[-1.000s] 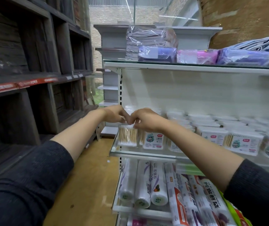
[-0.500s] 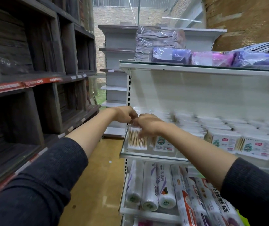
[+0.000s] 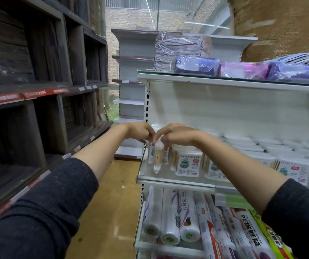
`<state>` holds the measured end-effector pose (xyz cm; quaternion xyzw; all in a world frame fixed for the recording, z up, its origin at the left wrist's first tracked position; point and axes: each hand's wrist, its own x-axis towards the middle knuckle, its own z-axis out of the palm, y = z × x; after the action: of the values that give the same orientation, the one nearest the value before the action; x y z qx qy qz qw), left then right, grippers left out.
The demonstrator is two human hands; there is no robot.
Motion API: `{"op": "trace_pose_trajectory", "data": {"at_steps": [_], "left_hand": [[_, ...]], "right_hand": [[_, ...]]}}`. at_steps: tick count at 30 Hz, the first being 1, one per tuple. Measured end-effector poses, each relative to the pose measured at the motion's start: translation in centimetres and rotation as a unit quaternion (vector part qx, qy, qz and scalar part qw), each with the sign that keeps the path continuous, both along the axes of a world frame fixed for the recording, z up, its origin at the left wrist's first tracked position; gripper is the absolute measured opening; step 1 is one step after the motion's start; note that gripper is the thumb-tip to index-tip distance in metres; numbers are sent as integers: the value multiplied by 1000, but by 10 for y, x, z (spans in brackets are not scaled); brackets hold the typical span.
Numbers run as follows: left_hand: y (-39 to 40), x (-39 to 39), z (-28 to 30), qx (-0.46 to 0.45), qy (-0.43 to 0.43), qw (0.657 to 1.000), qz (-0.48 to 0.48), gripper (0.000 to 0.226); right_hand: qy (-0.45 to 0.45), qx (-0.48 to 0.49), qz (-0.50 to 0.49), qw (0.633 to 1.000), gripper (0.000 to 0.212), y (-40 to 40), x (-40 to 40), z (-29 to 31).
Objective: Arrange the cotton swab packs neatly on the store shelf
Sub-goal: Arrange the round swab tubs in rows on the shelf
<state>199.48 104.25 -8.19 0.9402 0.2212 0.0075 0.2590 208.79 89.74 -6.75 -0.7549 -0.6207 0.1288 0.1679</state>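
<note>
At the left end of the glass shelf (image 3: 176, 179): both hands met over one cotton swab pack (image 3: 157, 157).
Left hand (image 3: 138, 132): fingers were curled, tips pinched on the pack's top from its 10 o'clock side.
Right hand (image 3: 178, 135): fingers were curled downward, tips clamped on the pack's top from its 2 o'clock side; fingertips of the two hands nearly touched.
Held pack: upright, turned edge-on to the camera, wooden sticks visible through clear plastic; its image was blurred. Whether its base touched the glass could not be told.
Neighbouring swab packs (image 3: 187, 162): stood in a row at 3 o'clock of the held pack, labels facing front, the nearest just beside it.
Shelf below, 6 o'clock: rolls of plastic bags (image 3: 170, 219) lay side by side.
Top shelf, 12 o'clock: folded cloths in clear wrap (image 3: 181, 48) and purple packs (image 3: 196, 65).
Sleeves: dark, pushed up both forearms.
</note>
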Motion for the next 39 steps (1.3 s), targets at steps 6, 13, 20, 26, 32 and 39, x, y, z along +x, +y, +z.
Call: {"op": "trace_pose_trajectory", "data": {"at_steps": [6, 13, 20, 26, 32, 39], "left_hand": [[-3, 4, 2, -52, -27, 998, 27, 27], [-9, 4, 3, -79, -29, 996, 30, 32], [-11, 4, 5, -25, -5, 1000, 16, 23], [-20, 7, 5, 84, 48, 995, -37, 27], [-26, 18, 1, 194, 80, 977, -28, 28], [-32, 25, 6, 265, 103, 958, -23, 27]], "right_hand": [[-73, -20, 3, 997, 6, -4, 8, -2], [-130, -7, 11, 991, 31, 4, 5, -11], [-274, 42, 19, 961, 16, 14, 4, -27], [-350, 49, 13, 935, 22, 15, 6, -33], [-120, 43, -24, 992, 29, -19, 34, -5], [-80, 19, -45, 996, 31, -56, 56, -2]]}}
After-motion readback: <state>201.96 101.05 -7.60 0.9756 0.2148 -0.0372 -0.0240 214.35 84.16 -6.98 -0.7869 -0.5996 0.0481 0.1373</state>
